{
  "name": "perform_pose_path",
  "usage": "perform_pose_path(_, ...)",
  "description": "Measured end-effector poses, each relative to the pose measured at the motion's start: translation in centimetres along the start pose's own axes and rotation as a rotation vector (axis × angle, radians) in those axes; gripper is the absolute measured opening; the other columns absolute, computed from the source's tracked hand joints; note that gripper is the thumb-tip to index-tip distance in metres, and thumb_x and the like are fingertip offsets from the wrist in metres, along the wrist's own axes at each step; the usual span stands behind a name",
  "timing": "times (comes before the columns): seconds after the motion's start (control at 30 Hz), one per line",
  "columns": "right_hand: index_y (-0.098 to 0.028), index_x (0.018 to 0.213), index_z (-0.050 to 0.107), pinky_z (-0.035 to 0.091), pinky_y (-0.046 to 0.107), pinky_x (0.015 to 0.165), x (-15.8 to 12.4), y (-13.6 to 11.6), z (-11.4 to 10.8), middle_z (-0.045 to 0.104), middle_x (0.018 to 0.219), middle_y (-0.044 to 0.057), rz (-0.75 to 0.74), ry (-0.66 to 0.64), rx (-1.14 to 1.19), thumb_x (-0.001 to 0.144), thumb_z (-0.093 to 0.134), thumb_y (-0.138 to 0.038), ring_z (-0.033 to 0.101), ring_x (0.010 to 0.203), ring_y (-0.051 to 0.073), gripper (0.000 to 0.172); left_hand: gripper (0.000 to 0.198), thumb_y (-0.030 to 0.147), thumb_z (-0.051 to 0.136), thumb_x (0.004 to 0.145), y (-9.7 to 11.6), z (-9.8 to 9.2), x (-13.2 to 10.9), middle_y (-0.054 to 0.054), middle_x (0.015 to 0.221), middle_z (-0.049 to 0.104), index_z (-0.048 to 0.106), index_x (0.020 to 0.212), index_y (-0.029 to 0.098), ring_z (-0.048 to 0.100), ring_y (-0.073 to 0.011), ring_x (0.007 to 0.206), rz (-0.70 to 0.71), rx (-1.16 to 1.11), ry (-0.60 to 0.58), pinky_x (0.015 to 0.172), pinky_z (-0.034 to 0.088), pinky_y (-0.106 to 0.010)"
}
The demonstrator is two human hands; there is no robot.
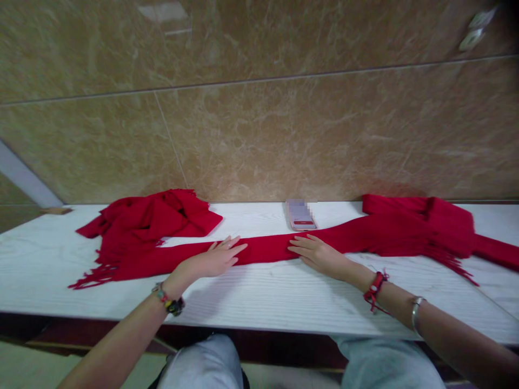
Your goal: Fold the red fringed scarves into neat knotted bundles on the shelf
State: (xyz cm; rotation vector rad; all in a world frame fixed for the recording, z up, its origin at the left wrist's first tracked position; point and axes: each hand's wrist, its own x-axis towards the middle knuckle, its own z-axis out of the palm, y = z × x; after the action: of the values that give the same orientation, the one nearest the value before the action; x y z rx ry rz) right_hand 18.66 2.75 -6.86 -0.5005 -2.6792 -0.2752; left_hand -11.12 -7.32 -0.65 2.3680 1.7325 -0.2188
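Note:
A long red scarf [267,249] with fringed ends lies in a narrow strip along the white table. On its left-middle part rests my left hand [214,260], palm down with the fingers spread. My right hand [318,254] lies flat on the strip further right, fingers stretched toward the left. A bare stretch of the scarf shows between the two hands. Neither hand grips the cloth. Toward the left, the strip runs out into a loose fringe; toward the right, it widens and meets a heap of red cloth.
A crumpled red fringed cloth [150,216] lies at the back left. Folded red cloth [450,221] is piled at the right. Behind the scarf, a phone [300,214] lies near the tiled wall [259,140]. The white table [259,302] ends just before my knees.

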Motion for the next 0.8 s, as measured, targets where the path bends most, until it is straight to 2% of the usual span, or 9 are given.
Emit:
perform_pose_path(0.1, -0.015, 0.096, 0.062, 0.04, 0.035, 0.081, 0.7, -0.7, -0.9, 0.063, 0.094, 0.009, -0.067, 0.065, -0.111, 0.085, 0.043, -0.015, 0.055, 0.089, 0.018, 0.022, 0.04, 0.023, 0.032, 0.088, 2.2, 0.3, 5.1, -0.014, 0.134, 0.039, 0.043, 0.126, 0.013, 0.033, -0.0194, 0.124, 0.16, -0.077, 0.148, 0.101, 0.026, -0.034)
perform_pose_path(0.17, -0.014, 0.086, 0.062, 0.039, 0.031, 0.07, 1.2, -1.3, -1.3, 0.061, 0.079, 0.007, -0.095, 0.056, -0.189, 0.087, 0.041, -0.015, 0.053, 0.076, 0.016, 0.021, 0.037, 0.024, 0.037, 0.086, 3.2, 0.1, 8.0, -0.014, 0.123, 0.05, 0.05, 0.118, 0.012, 0.045, -0.0186, 0.113, 0.195, -0.152, 0.193, 0.097, 0.031, -0.03)
perform_pose_path(0.23, -0.014, 0.078, 0.059, 0.035, 0.03, 0.062, 1.5, -2.0, -1.6, 0.057, 0.07, 0.004, -0.105, 0.039, -0.252, 0.087, 0.04, -0.013, 0.05, 0.068, 0.015, 0.021, 0.035, 0.026, 0.042, 0.083, 3.8, -0.6, 10.3, -0.013, 0.112, 0.057, 0.054, 0.112, 0.012, 0.051, -0.0194, 0.101, 0.184, -0.194, 0.194, 0.089, 0.036, -0.03)
perform_pose_path(0.33, -0.013, 0.072, 0.056, 0.031, 0.029, 0.057, 1.6, -2.8, -1.8, 0.054, 0.066, 0.003, -0.092, 0.03, -0.313, 0.086, 0.041, -0.009, 0.046, 0.064, 0.014, 0.02, 0.031, 0.03, 0.048, 0.077, 4.4, -1.9, 12.8, -0.008, 0.09, 0.064, 0.059, 0.1, 0.012, 0.055, -0.0173, 0.078, 0.162, -0.215, 0.126, 0.072, 0.041, -0.026)
perform_pose_path(0.43, -0.013, 0.073, 0.055, 0.029, 0.029, 0.055, 1.4, -3.1, -1.8, 0.054, 0.066, 0.003, -0.077, 0.033, -0.354, 0.084, 0.043, -0.008, 0.046, 0.063, 0.015, 0.017, 0.021, 0.032, 0.054, 0.069, 4.7, -3.2, 14.3, 0.0, 0.065, 0.061, 0.062, 0.079, 0.015, 0.049, -0.0125, 0.057, 0.168, -0.247, -0.006, 0.055, 0.037, -0.022)
perform_pose_path(0.53, -0.014, 0.077, 0.055, 0.031, 0.03, 0.056, 1.6, -3.3, -1.6, 0.054, 0.068, 0.003, -0.069, 0.046, -0.361, 0.084, 0.044, -0.009, 0.047, 0.065, 0.016, 0.014, 0.017, 0.032, 0.057, 0.063, 4.7, -4.0, 15.1, 0.004, 0.052, 0.053, 0.059, 0.063, 0.015, 0.041, -0.0098, 0.049, 0.178, -0.286, -0.13, 0.048, 0.032, -0.021)
perform_pose_path(0.67, -0.014, 0.077, 0.055, 0.032, 0.03, 0.055, 2.5, -3.8, -1.1, 0.055, 0.069, 0.004, -0.084, 0.023, -0.324, 0.084, 0.042, -0.008, 0.049, 0.067, 0.017, 0.015, 0.019, 0.031, 0.06, 0.054, 4.2, -4.5, 15.6, 0.005, 0.052, 0.052, 0.058, 0.065, 0.015, 0.041, -0.0095, 0.052, 0.149, -0.34, -0.21, 0.048, 0.031, -0.02)
perform_pose_path(0.8, -0.012, 0.075, 0.055, 0.034, 0.03, 0.055, 3.3, -4.4, -0.8, 0.057, 0.068, 0.006, -0.092, 0.001, -0.299, 0.083, 0.043, -0.006, 0.05, 0.067, 0.018, 0.016, 0.022, 0.033, 0.06, 0.055, 3.6, -4.4, 15.3, 0.005, 0.054, 0.051, 0.058, 0.066, 0.015, 0.041, -0.0098, 0.054, 0.114, -0.402, -0.238, 0.05, 0.031, -0.021)
